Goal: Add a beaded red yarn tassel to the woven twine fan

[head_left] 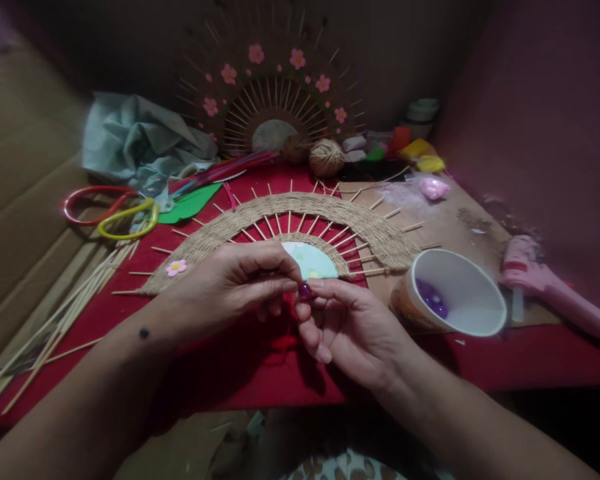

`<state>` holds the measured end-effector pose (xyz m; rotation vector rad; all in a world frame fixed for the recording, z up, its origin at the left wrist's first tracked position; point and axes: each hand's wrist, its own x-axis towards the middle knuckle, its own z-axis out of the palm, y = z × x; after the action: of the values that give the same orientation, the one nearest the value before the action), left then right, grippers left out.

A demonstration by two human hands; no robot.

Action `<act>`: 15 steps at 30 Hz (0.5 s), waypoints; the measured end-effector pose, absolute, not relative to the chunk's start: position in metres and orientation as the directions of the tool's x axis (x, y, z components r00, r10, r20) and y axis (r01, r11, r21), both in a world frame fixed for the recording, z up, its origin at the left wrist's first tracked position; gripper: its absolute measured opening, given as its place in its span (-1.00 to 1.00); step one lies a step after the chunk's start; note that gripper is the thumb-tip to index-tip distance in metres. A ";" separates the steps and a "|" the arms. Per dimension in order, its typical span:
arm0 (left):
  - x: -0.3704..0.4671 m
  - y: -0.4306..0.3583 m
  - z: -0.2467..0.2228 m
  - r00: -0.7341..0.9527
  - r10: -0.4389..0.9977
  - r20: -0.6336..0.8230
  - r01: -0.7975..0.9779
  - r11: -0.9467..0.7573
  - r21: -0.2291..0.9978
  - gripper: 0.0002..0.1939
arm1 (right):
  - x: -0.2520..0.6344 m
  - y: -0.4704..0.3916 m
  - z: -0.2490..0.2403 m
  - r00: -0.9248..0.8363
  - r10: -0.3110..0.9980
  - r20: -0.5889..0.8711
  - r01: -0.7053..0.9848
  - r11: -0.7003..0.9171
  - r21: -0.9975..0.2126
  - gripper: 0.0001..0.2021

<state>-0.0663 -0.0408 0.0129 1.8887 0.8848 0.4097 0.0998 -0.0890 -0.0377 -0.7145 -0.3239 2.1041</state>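
Note:
A small purple bead (305, 291) sits between the fingertips of both hands, above the front of the red cloth. My right hand (355, 327) pinches it between thumb and fingers. Thumb and index finger pressed together, my left hand (245, 277) grips a red thread (291, 308) right beside the bead. Whether the thread passes through the bead cannot be made out. Behind my hands lies a half-round woven twine fan (300, 205) with thin sticks, a light blue centre (313, 261) and one pink flower (176, 267); my left hand hides part of it.
A paper cup (460, 287) with purple beads stands on the right, near a pink glue gun (535, 270). Scissors (127, 213) and loose sticks (75, 313) lie left. At the back are a twine ball (327, 157), crumpled cloth (140, 137) and a flowered fan (273, 80).

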 end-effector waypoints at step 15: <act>-0.069 -0.040 0.010 0.650 0.759 -0.040 0.418 -0.313 0.853 -0.81 | 0.101 -0.089 -0.039 -0.464 0.815 -0.347 -0.672 -0.579 -0.462 -0.86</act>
<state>-0.0694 -0.0396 0.0096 1.9470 0.9229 0.4668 0.1007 -0.0888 -0.0393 -0.6797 -0.3253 2.1000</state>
